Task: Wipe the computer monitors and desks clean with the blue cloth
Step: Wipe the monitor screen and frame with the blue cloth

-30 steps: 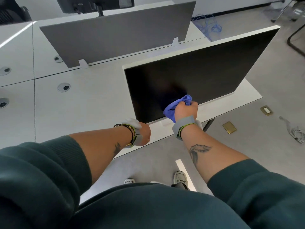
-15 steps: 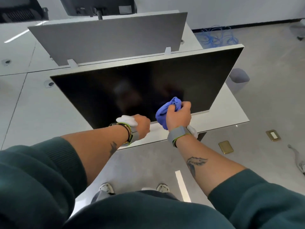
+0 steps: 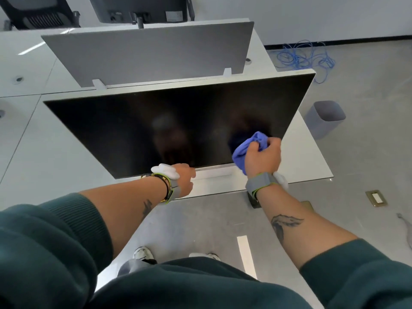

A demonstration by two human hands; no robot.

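A wide monitor (image 3: 156, 121) with a dark screen and white frame stands on the white desk (image 3: 51, 161), tilted back. My right hand (image 3: 263, 157) grips a bunched blue cloth (image 3: 252, 144) and presses it on the screen's lower right corner. My left hand (image 3: 185, 178) holds the monitor's bottom edge near the middle, fingers curled under the frame. Both wrists wear grey bands.
A grey divider panel (image 3: 145, 52) stands behind the monitor, with another monitor (image 3: 138, 7) and a chair (image 3: 38, 12) beyond it. On the floor at right are a grey bin (image 3: 325, 119), tangled blue cables (image 3: 305, 56) and brass floor sockets (image 3: 376, 198).
My right hand has dragged the blue cloth rightward along the lower part of the screen to its right corner. My left hand stays on the bottom edge. The view has shifted.
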